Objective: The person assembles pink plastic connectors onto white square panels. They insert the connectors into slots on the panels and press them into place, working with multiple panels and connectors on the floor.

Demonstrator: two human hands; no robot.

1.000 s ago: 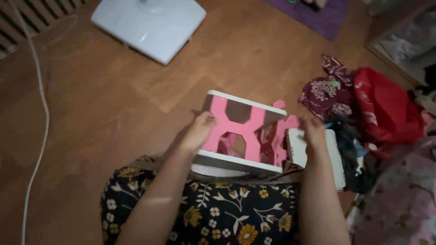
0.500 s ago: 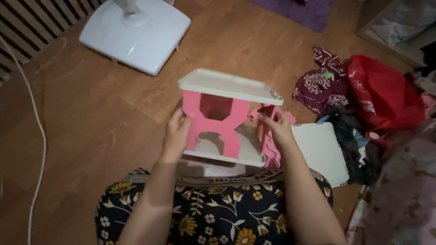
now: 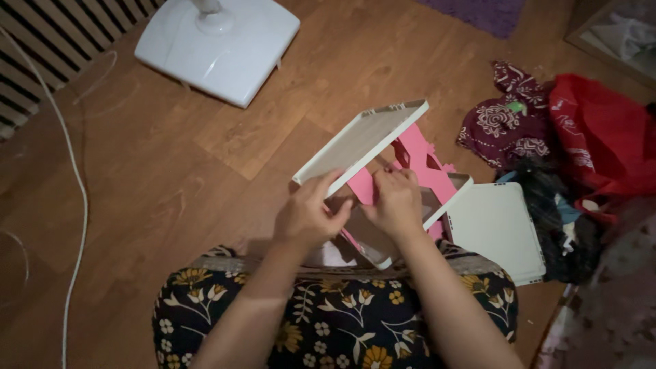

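I hold a small plastic shelf unit above the wooden floor, tilted with its top white panel [image 3: 360, 141] facing up and to the left. Pink cut-out side pieces [image 3: 418, 160] join it to a lower white panel [image 3: 447, 198]. My left hand [image 3: 309, 217] grips the near edge of the top panel. At a pink side piece between the two panels, my right hand [image 3: 394, 202] pinches. A loose white panel [image 3: 497, 229] lies flat on the floor just right of the unit. My lap is covered by dark floral fabric [image 3: 335, 318].
A white fan base [image 3: 217, 46] stands at the far left. A white cord [image 3: 74, 179] trails down the left side. A heap of clothes, maroon patterned [image 3: 502, 126] and red [image 3: 601, 137], lies at the right. A purple rug corner [image 3: 488, 12] is at the top.
The shelf unit has been turned from standing upright with its pink front facing me to tilted, top panel up-left. Both hands moved from its sides to its near edge and middle.
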